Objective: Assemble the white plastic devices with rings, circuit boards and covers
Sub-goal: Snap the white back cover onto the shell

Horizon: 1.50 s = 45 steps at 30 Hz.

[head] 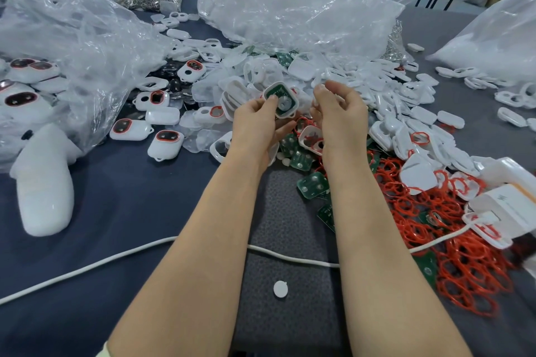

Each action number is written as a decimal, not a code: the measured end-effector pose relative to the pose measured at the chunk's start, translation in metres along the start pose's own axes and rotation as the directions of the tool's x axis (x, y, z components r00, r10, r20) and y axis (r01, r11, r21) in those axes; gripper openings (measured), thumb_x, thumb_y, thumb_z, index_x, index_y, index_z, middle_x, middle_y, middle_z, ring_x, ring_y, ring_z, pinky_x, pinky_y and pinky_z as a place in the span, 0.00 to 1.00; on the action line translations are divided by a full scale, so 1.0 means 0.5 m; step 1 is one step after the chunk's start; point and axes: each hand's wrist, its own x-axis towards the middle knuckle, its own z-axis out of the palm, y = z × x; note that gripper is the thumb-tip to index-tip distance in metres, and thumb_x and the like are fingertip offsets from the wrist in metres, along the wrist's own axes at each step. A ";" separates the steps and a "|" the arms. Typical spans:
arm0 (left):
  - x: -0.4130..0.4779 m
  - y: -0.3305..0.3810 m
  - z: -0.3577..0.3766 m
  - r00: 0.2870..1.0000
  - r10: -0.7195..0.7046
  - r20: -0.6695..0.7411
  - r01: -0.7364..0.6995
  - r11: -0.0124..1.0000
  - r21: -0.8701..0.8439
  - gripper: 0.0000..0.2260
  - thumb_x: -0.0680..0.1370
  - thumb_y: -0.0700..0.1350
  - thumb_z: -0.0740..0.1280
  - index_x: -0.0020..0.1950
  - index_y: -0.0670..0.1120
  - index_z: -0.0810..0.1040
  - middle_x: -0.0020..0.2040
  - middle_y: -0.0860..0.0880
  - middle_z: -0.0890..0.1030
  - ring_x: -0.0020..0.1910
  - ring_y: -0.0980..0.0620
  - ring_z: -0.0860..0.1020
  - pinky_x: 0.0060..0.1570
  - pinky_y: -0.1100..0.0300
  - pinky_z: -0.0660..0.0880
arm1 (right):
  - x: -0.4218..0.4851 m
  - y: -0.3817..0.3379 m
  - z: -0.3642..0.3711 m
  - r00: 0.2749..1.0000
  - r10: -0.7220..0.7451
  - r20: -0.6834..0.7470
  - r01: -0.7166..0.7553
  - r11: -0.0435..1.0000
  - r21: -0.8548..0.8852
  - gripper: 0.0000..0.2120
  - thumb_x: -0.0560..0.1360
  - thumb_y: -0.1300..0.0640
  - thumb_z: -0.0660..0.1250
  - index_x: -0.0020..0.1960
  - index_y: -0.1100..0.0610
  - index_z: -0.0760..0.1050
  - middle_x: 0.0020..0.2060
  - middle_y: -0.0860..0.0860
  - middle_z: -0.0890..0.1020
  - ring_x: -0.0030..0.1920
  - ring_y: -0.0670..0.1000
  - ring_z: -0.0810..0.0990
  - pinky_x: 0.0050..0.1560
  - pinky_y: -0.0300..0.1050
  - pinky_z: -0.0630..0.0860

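Left hand [255,122] grips a shell [280,100] holding a board [274,92]; right hand [340,116] curled, its grasp indiscernible.

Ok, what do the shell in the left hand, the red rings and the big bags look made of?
Shell: white moulded plastic, smooth, slight sheen; a green circuit board sits in it. Red rings: thin and bent out of shape, likely rubber or silicone. Bags: clear, crinkled, glossy plastic film.
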 end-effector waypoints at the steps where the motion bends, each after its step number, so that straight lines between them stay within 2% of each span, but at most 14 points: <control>1: -0.001 0.000 0.000 1.000 0.001 0.003 -0.001 1.000 0.002 0.06 0.82 0.40 0.61 0.49 0.40 0.74 0.46 0.41 0.81 0.34 0.53 0.82 0.32 0.65 0.80 | -0.001 0.000 0.000 1.000 -0.009 0.001 0.009 1.000 -0.012 0.12 0.75 0.57 0.67 0.58 0.54 0.75 0.45 0.48 0.80 0.46 0.45 0.80 0.52 0.42 0.78; 4: -0.002 0.000 0.002 1.000 0.002 0.006 -0.002 1.000 -0.009 0.06 0.82 0.39 0.61 0.46 0.40 0.73 0.44 0.42 0.80 0.33 0.53 0.81 0.34 0.64 0.80 | -0.005 0.001 0.002 0.999 -0.050 0.014 0.050 0.998 -0.027 0.09 0.75 0.58 0.67 0.54 0.51 0.76 0.39 0.43 0.78 0.37 0.37 0.79 0.45 0.35 0.78; 7: -0.001 0.000 0.002 1.000 -0.001 -0.005 0.001 1.000 -0.008 0.05 0.81 0.38 0.62 0.45 0.41 0.73 0.44 0.43 0.80 0.35 0.52 0.81 0.36 0.63 0.80 | -0.007 0.001 0.004 0.998 -0.064 0.022 0.065 0.997 -0.030 0.07 0.75 0.59 0.67 0.52 0.51 0.76 0.37 0.43 0.77 0.33 0.35 0.78 0.42 0.33 0.77; 13: 0.002 -0.003 0.002 1.000 0.021 -0.008 -0.020 0.999 0.051 0.06 0.81 0.38 0.62 0.45 0.42 0.73 0.46 0.42 0.81 0.38 0.51 0.81 0.36 0.64 0.80 | -0.009 -0.002 0.009 0.995 -0.094 0.023 0.095 0.991 -0.089 0.09 0.75 0.56 0.69 0.54 0.53 0.75 0.40 0.44 0.78 0.39 0.42 0.77 0.44 0.42 0.76; 17: -0.003 -0.004 0.004 0.999 0.018 0.038 -0.019 0.999 0.037 0.05 0.82 0.39 0.61 0.48 0.44 0.74 0.53 0.39 0.80 0.40 0.49 0.81 0.36 0.62 0.81 | -0.009 -0.001 0.008 0.996 -0.084 0.014 0.085 0.993 -0.087 0.10 0.75 0.56 0.68 0.56 0.54 0.75 0.41 0.45 0.78 0.40 0.45 0.78 0.42 0.43 0.75; 23: -0.003 -0.005 0.002 0.998 0.061 0.035 -0.064 0.994 0.091 0.03 0.81 0.40 0.63 0.48 0.45 0.74 0.49 0.42 0.80 0.38 0.50 0.82 0.36 0.61 0.81 | -0.012 -0.001 0.009 0.997 -0.075 0.008 0.076 0.993 -0.088 0.11 0.75 0.58 0.68 0.57 0.55 0.76 0.41 0.45 0.78 0.40 0.46 0.77 0.41 0.44 0.75; 25: -0.001 -0.007 0.002 0.995 0.097 0.037 -0.102 0.984 0.143 0.04 0.81 0.39 0.63 0.47 0.46 0.74 0.46 0.45 0.80 0.42 0.48 0.82 0.40 0.58 0.82 | -0.012 -0.002 0.009 0.997 -0.073 0.006 0.073 0.993 -0.089 0.11 0.74 0.58 0.68 0.57 0.55 0.76 0.41 0.45 0.78 0.41 0.47 0.78 0.43 0.46 0.76; 28: 0.002 -0.009 0.003 0.984 0.172 0.038 -0.176 0.952 0.250 0.06 0.80 0.38 0.63 0.45 0.47 0.74 0.45 0.45 0.80 0.50 0.42 0.82 0.51 0.47 0.81 | -0.011 -0.002 0.009 0.997 -0.073 0.005 0.073 0.992 -0.099 0.12 0.74 0.58 0.69 0.57 0.55 0.75 0.42 0.46 0.78 0.43 0.49 0.78 0.46 0.51 0.77; 31: 0.001 -0.008 0.003 0.980 0.196 0.044 -0.200 0.938 0.282 0.06 0.80 0.38 0.63 0.45 0.47 0.73 0.45 0.45 0.80 0.54 0.40 0.81 0.56 0.43 0.78 | -0.008 0.000 0.009 0.996 -0.086 -0.003 0.085 0.990 -0.108 0.10 0.74 0.57 0.69 0.55 0.54 0.75 0.41 0.45 0.78 0.42 0.45 0.78 0.47 0.49 0.78; 34: 0.001 -0.012 0.002 0.977 0.207 0.046 -0.212 0.942 0.262 0.06 0.80 0.37 0.63 0.45 0.46 0.73 0.44 0.45 0.79 0.50 0.42 0.81 0.54 0.45 0.79 | -0.007 0.003 0.009 0.994 -0.111 -0.002 0.110 0.986 -0.122 0.10 0.74 0.57 0.69 0.55 0.54 0.75 0.41 0.44 0.78 0.40 0.40 0.78 0.45 0.41 0.78; 37: 0.001 -0.014 0.001 0.975 0.215 0.055 -0.222 0.956 0.193 0.05 0.81 0.38 0.63 0.46 0.46 0.73 0.45 0.44 0.79 0.46 0.46 0.80 0.46 0.54 0.82 | -0.007 0.005 0.010 0.993 -0.121 -0.002 0.119 0.985 -0.127 0.10 0.74 0.56 0.69 0.55 0.53 0.75 0.42 0.44 0.78 0.40 0.40 0.78 0.43 0.38 0.77; 39: 0.001 -0.014 0.001 0.974 0.217 0.065 -0.225 0.958 0.180 0.04 0.81 0.39 0.63 0.47 0.46 0.74 0.47 0.44 0.79 0.45 0.47 0.81 0.44 0.57 0.82 | -0.007 0.006 0.010 0.993 -0.120 -0.005 0.119 0.984 -0.135 0.09 0.74 0.57 0.69 0.54 0.53 0.75 0.42 0.44 0.79 0.42 0.42 0.79 0.45 0.40 0.78; 42: 0.001 -0.014 0.001 0.970 0.228 0.084 -0.240 0.953 0.186 0.04 0.81 0.38 0.63 0.49 0.46 0.74 0.46 0.45 0.80 0.45 0.47 0.82 0.46 0.55 0.82 | -0.007 0.005 0.009 0.993 -0.115 -0.006 0.113 0.983 -0.142 0.09 0.74 0.57 0.69 0.54 0.53 0.75 0.43 0.45 0.79 0.44 0.46 0.80 0.48 0.47 0.80; 45: 0.003 -0.014 -0.001 0.962 0.258 0.085 -0.271 0.937 0.219 0.08 0.81 0.37 0.63 0.46 0.49 0.74 0.43 0.46 0.80 0.44 0.47 0.81 0.46 0.54 0.82 | -0.007 0.004 0.009 0.994 -0.110 0.000 0.109 0.985 -0.132 0.08 0.74 0.57 0.69 0.53 0.51 0.75 0.43 0.45 0.79 0.45 0.47 0.80 0.48 0.49 0.80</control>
